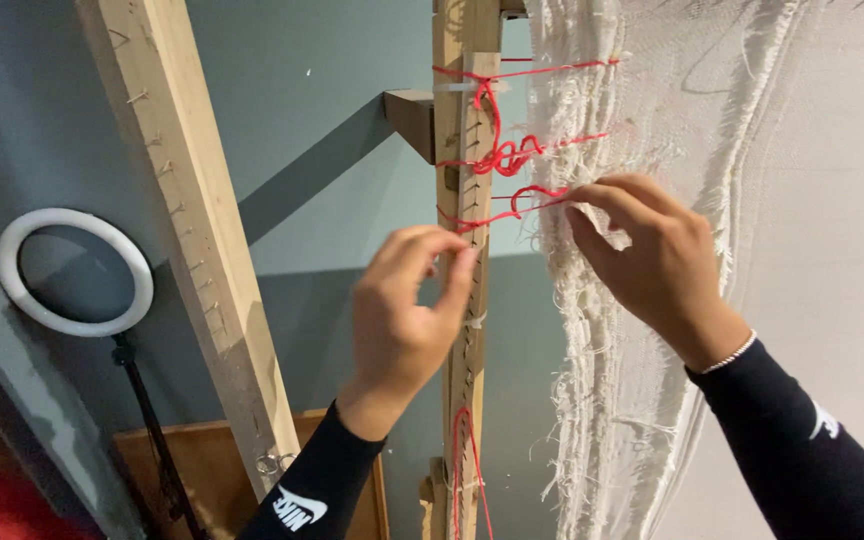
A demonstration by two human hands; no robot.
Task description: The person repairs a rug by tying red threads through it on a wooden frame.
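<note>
A red cord (505,155) runs in several turns between a wooden post (467,90) studded with nails and the frayed edge of a white woven cloth (772,140). My left hand (407,310) is raised at the post, thumb and forefinger pinched on the red cord where it meets the nails. At the cloth's ragged edge my right hand (652,260) pinches the same red strand with its fingertips. Both arms wear black sleeves.
A second, leaning wooden beam (192,230) with nails stands at the left. A white ring light (72,272) on a black stand is at the far left before a grey wall. A brown board (222,480) sits low behind. More red cord (467,470) hangs down the post.
</note>
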